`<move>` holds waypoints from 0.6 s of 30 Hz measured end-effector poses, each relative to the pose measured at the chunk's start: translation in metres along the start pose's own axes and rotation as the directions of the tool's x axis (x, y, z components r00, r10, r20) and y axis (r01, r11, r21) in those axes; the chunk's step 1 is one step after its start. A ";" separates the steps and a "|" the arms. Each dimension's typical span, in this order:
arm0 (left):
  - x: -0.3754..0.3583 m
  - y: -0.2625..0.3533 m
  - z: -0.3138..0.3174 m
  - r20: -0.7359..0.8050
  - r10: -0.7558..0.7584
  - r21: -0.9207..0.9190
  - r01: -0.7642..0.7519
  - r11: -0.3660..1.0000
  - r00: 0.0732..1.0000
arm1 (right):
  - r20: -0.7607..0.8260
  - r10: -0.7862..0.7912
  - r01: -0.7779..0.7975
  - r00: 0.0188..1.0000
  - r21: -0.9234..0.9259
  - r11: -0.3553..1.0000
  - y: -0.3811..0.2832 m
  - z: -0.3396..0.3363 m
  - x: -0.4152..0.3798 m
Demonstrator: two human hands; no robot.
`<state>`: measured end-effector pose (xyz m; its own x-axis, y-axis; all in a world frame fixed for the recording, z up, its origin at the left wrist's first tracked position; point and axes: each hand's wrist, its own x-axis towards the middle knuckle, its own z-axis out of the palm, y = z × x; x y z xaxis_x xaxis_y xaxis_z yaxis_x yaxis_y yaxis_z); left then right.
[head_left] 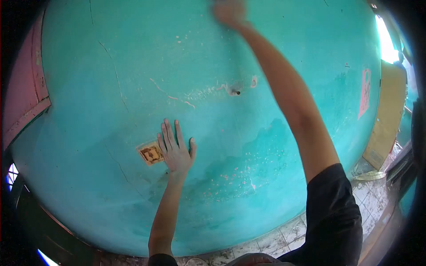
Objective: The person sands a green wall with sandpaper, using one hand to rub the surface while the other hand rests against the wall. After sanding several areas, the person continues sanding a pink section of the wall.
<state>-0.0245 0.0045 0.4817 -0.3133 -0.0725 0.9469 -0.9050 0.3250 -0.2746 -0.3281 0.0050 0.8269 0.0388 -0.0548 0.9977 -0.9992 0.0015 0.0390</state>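
My left hand (176, 154) lies flat against a turquoise wall (177, 80), fingers stretched upward and thumb spread. Just left of it, a square brownish patch (151, 153) shows in the wall, partly behind the hand. My right hand (229, 12) is raised high at the top edge of the view, close to the wall. Motion smears it, and a dark blur shows at its left side. Whether its fingers hold something cannot be made out.
A short dark peg or pipe stub (236, 92) sticks out of the wall amid chipped paint. Cracks run down the left side. A pink panel (30, 84) stands far left, a tan board (385, 115) far right. Dirty floor tiles (277, 239) lie below.
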 end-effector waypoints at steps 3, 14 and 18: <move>0.002 0.002 0.000 -0.008 0.008 -0.004 -0.008 1.000 1.000 | -0.156 -0.618 0.637 0.771 0.184 0.748 -0.128 0.022 -0.034; -0.047 -0.147 -0.050 -0.003 -0.256 -0.230 0.249 0.941 0.967 | 0.070 0.611 -0.571 0.789 0.451 0.686 0.113 -0.016 0.000; -0.059 -0.150 -0.027 -0.121 -0.130 -0.092 0.120 0.989 0.984 | -0.087 0.132 -0.122 0.988 0.111 0.986 -0.009 0.047 0.041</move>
<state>0.1379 -0.0145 0.4716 -0.1556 0.0000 0.9878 -0.9056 0.3994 -0.1426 -0.3178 -0.0440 0.8649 -0.0928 0.0325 0.9952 -0.9907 -0.1030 -0.0891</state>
